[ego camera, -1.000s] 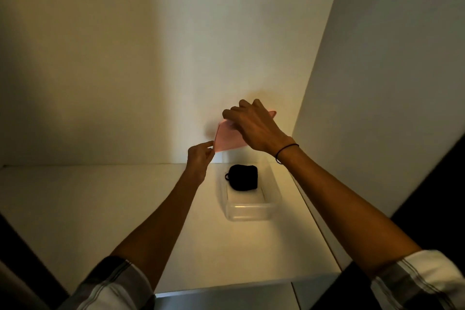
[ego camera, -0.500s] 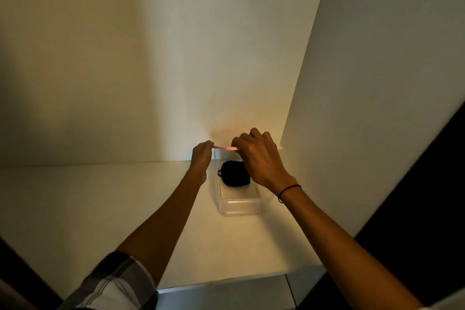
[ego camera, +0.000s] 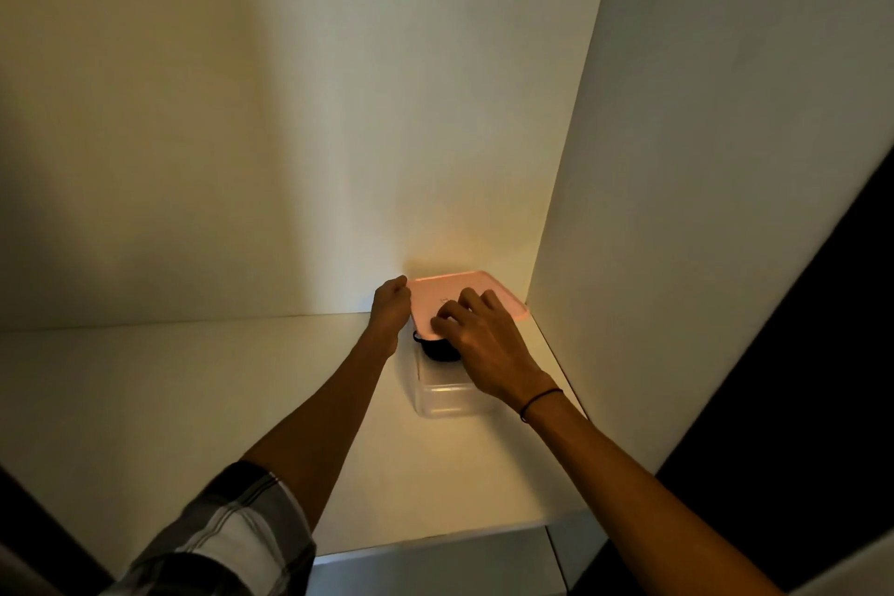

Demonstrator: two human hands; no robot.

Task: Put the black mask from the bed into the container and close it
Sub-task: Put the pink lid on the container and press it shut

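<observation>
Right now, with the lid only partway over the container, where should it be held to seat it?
Hold the pink lid by its thin edges, coming from above. The left hand pinches its left edge; the right hand rests on top. It sits toward the far end, so the container is open at the near end over the mask.

A pale back wall (ego camera: 271, 121) rises behind a white shelf (ego camera: 159, 407), meeting it in a straight horizontal seam. On the right a white side panel (ego camera: 716, 189) stands upright and joins the back wall in a vertical corner. The light is dim and warm, brightest in that corner and fading to grey shadow toward the left. The shelf's front edge (ego camera: 435, 547) shows below, with dark space beyond the panel at far right.
</observation>
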